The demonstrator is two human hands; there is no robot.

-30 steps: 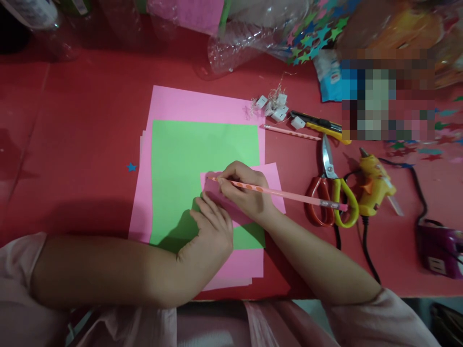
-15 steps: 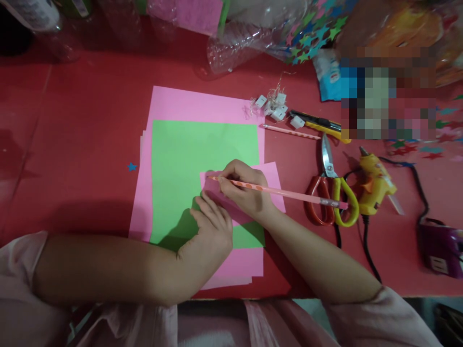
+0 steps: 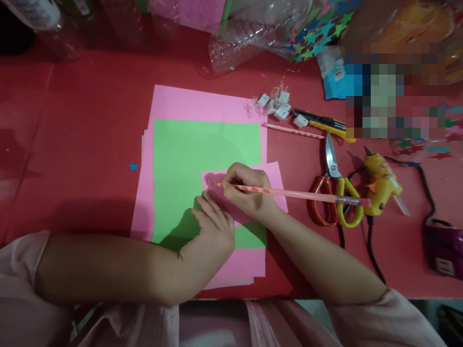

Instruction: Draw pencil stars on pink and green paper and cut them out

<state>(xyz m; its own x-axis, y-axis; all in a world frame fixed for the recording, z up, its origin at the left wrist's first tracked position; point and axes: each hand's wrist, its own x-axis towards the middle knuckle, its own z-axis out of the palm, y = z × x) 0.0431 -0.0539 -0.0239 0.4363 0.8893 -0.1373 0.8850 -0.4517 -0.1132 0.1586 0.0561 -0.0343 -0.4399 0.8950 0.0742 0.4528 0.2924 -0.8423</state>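
Between the fingers of my right hand (image 3: 248, 190) is a pink pencil (image 3: 304, 195) with an eraser end pointing right. Its tip touches a small pink paper (image 3: 273, 176) near the upper left corner, where a short dark curved line shows. My left hand (image 3: 213, 224) lies flat with fingers stretched, over the small paper's lower left edge and the green sheet. Under both hands is the green sheet (image 3: 191, 144), on top of a larger pink sheet (image 3: 202, 103).
To the right lie scissors (image 3: 333, 168), a yellow glue gun (image 3: 379, 183), a box cutter (image 3: 323, 123), a second pencil (image 3: 292, 131) and small white light packs (image 3: 282, 112). Clear plastic bottles (image 3: 231, 50) and star cutouts (image 3: 318, 36) are at the back. A blue star (image 3: 133, 166) lies left.
The pencil tip has moved slightly right and down, with a curved line now visible on the small pink paper. My left hand stays in place on the sheets.
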